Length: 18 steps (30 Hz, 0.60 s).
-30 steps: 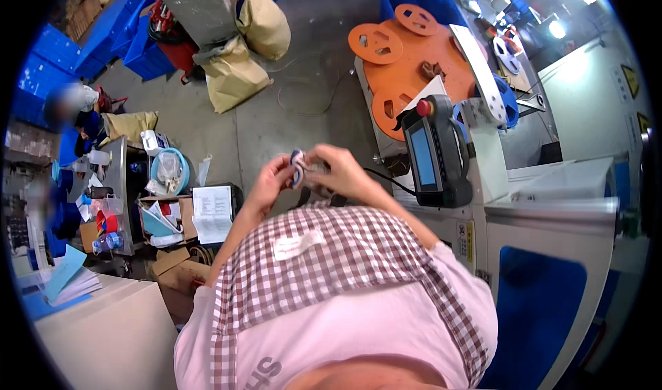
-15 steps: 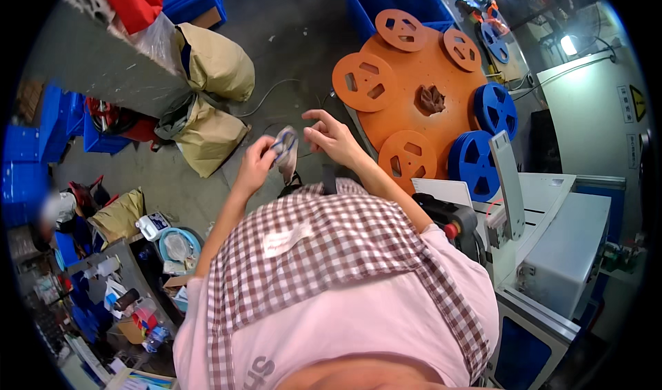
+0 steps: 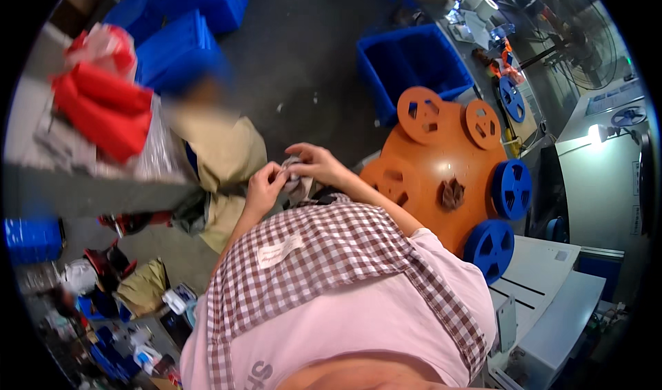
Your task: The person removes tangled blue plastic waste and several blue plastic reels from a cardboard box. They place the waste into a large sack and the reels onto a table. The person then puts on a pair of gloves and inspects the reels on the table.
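Note:
In front of my chest, both hands meet at a small, crumpled greyish piece of cloth (image 3: 297, 185). My left hand (image 3: 263, 190) pinches its left side, with fingertips together. Close against it, my right hand (image 3: 318, 166) has its thumb and some fingers on the upper part of the cloth, while its index finger stretches toward the left. The cloth's lower end hangs down just above my checked apron (image 3: 324, 242). My fingers cover part of the cloth, so its full shape does not show.
To my right stands a round orange table (image 3: 452, 159) with orange reels (image 3: 420, 115) and blue reels (image 3: 489, 251) round its edge and a brown crumpled piece (image 3: 452, 193) in the middle. Beyond is a blue bin (image 3: 414, 62). Tan sacks (image 3: 231, 152) and red cloth (image 3: 103, 111) lie at left.
My right hand, which was apart with fingers spread, has come onto the cloth beside my left hand. The view has shifted, so the table and sacks sit lower in it.

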Tool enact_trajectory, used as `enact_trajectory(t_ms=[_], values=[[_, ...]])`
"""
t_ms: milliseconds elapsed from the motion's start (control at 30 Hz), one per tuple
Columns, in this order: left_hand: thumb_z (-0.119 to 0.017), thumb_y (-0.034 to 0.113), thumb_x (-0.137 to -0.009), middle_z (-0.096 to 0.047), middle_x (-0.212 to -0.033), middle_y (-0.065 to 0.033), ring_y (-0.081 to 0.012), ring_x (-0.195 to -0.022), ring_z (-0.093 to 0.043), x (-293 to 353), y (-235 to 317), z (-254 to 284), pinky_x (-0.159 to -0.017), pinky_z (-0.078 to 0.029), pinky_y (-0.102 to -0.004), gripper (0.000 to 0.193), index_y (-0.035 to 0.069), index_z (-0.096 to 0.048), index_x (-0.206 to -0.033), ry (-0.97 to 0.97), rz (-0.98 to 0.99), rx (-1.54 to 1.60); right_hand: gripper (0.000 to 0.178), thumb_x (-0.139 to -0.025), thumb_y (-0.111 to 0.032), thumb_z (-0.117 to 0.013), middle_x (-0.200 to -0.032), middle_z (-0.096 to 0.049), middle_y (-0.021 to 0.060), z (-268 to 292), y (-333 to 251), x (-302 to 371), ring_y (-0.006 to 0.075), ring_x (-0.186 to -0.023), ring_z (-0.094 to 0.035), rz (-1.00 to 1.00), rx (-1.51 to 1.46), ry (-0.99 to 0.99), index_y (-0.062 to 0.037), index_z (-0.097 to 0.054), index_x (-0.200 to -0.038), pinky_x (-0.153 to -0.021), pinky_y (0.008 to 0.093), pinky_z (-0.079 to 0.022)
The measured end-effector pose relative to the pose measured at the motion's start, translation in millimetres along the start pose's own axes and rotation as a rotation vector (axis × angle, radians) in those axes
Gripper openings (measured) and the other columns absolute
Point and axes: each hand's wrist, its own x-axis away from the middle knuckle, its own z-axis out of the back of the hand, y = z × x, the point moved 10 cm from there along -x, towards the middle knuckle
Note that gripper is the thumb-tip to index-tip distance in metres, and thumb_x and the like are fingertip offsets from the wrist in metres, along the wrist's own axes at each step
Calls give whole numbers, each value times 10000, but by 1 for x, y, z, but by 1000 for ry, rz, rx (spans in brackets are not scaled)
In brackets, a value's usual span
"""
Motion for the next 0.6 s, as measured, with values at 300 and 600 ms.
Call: enact_trajectory(t_ms=[300,600], values=[[-607,132,-870,-506,-674,10,-55,-572,-442,-150,-54,111,-510,-359,-227,157,3,-576,-786,229,-51,119,450,-762,-215,-648,-883,-664,162,19,-9,-195,309,-818,-647,-57,633,-49,-110,-535,-1185,-715,377,-506],[-631,79,-821,-517,-754,-48,-115,-642,-505,-362,-136,162,-588,-425,-261,94,-2,-588,-841,-214,-215,-22,284,-766,-154,-577,-941,-660,182,77,72,-377,301,-858,-647,-150,270,519,-41,-657,-1014,-800,361,-509]])
